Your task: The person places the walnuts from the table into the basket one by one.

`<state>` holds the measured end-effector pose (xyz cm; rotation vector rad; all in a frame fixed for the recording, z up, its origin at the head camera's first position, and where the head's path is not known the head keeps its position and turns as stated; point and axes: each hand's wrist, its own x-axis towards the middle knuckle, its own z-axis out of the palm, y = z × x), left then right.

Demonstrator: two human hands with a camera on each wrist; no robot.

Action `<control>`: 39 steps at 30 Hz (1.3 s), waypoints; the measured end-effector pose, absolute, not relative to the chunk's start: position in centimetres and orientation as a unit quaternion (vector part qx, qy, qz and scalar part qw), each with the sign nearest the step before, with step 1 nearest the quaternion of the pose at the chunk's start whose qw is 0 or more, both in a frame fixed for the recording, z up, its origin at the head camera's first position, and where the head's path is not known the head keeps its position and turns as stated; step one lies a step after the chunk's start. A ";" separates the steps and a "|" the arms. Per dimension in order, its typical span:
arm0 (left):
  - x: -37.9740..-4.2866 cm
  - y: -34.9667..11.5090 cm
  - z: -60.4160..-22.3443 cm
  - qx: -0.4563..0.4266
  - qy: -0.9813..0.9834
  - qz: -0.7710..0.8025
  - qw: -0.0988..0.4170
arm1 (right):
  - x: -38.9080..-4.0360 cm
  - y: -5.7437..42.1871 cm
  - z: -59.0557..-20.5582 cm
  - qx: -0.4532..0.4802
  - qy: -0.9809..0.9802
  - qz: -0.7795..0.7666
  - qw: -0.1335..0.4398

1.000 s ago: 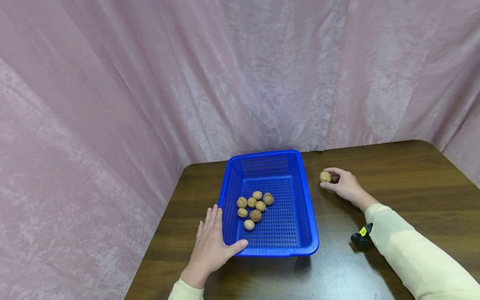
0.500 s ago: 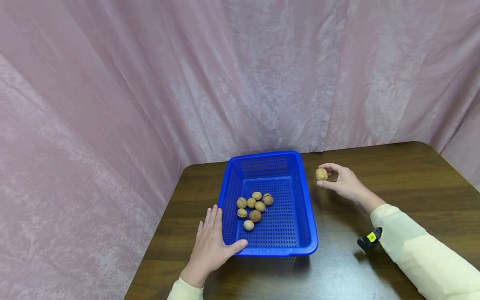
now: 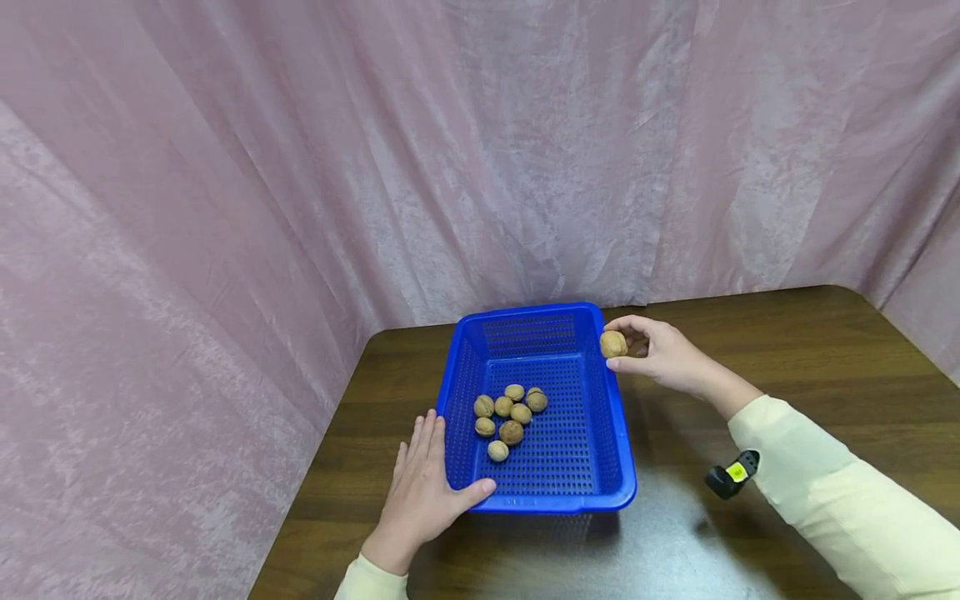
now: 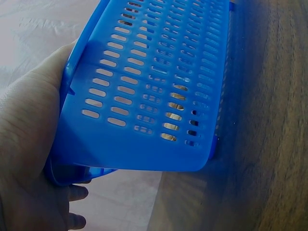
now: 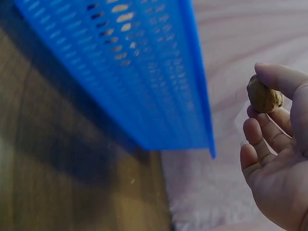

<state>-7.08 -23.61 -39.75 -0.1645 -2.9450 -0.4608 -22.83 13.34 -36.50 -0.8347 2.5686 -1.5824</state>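
My right hand (image 3: 663, 354) pinches a walnut (image 3: 613, 344) between thumb and fingers, at the right rim of a blue plastic basket (image 3: 618, 433). In the right wrist view the same walnut (image 5: 263, 95) sits between thumb and fingertips, apart from the basket wall (image 5: 144, 96). My left hand (image 3: 420, 492) rests on the basket's near left corner, its fingers straight along the left rim and the thumb over the front rim. Several walnuts (image 3: 512, 432) lie loosely grouped on the basket floor, left of its middle. Through the slots of the basket side (image 4: 144, 86), the left wrist view shows bits of walnut.
The basket stands on a dark wooden table (image 3: 787, 358), near its far edge. A pink velvet curtain (image 3: 480, 167) hangs behind and to the left. A black wrist camera (image 3: 731, 475) juts out under the right sleeve.
My right hand has lifted the walnut off the table area at the right and carried it left to the basket's right rim. The left hand and the basket stay in place.
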 end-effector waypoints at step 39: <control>-7.3 -23.3 -39.8 -0.050 -0.984 -0.153 0.073 | -23.2 0.7 -33.3 -0.351 0.818 -0.445 0.098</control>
